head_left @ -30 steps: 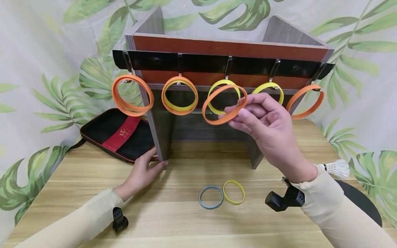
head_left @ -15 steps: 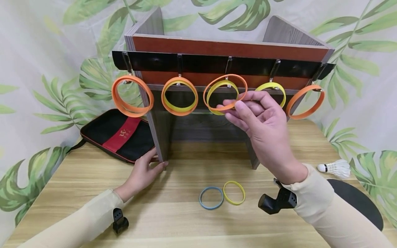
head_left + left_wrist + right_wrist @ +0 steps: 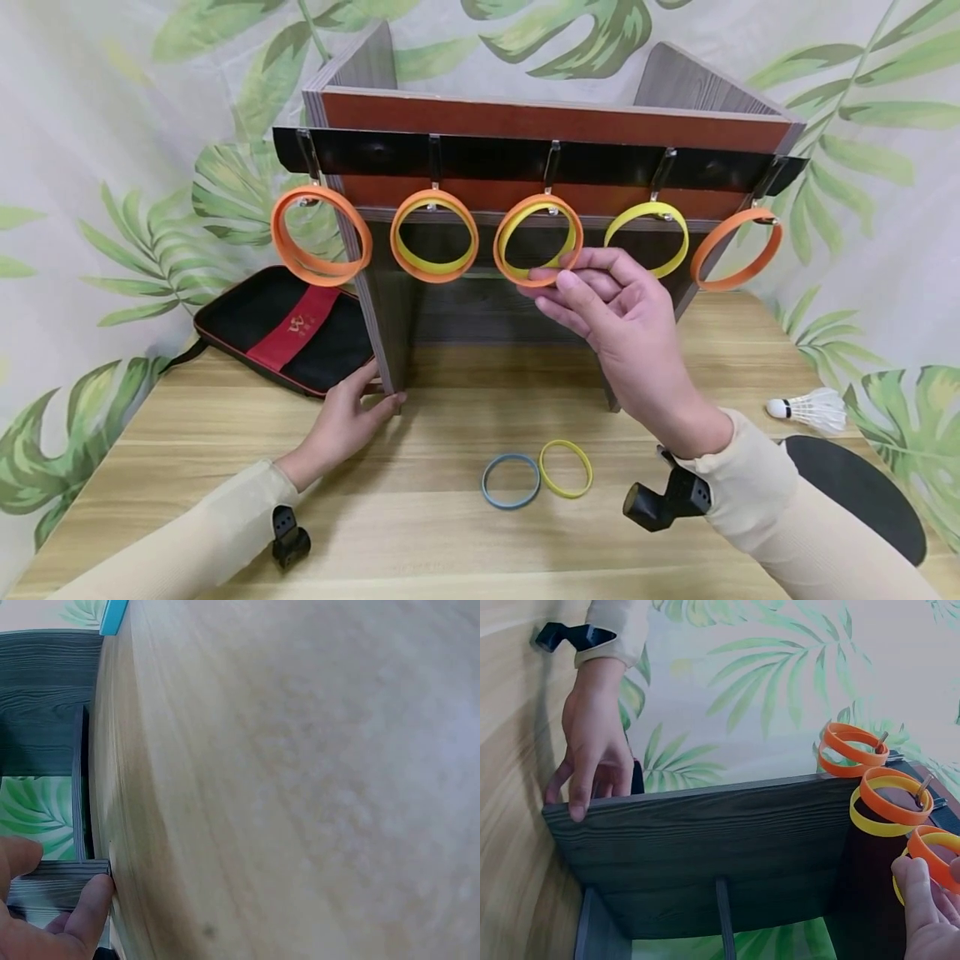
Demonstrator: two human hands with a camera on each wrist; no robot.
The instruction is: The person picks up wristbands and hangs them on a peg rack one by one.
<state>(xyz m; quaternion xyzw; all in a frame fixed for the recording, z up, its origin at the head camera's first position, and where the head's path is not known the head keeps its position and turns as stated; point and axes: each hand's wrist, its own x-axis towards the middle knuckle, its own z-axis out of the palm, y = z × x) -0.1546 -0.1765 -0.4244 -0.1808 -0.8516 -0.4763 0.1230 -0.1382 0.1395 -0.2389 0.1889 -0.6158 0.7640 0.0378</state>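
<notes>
With its fingertips my right hand (image 3: 630, 337) pinches the lower right rim of an orange wristband (image 3: 497, 242). This band hangs at the middle hook of a black strip (image 3: 495, 157), in front of a yellow wristband. The strip crosses the front of a grey wooden stand (image 3: 555, 112). My left hand (image 3: 343, 427) grips the bottom edge of the stand's left panel (image 3: 697, 817), thumb on the inner face. In the left wrist view, fingers (image 3: 90, 907) press that panel edge. Fingers of the right hand partly hide the middle bands in the right wrist view.
Other hooks bear orange bands (image 3: 283, 242) at far left, orange and yellow bands (image 3: 397, 250) second, a yellow band (image 3: 684, 242) fourth, an orange band (image 3: 701, 265) at far right. Blue (image 3: 487, 492) and yellow (image 3: 587, 475) bands, a black case (image 3: 225, 312) and a shuttlecock (image 3: 813, 410) lie on the table.
The orange wristband in my right hand has gone from tilted in front of the middle hook to hanging there, in line with the yellow band. The right hand shifted slightly left; the left stayed put.
</notes>
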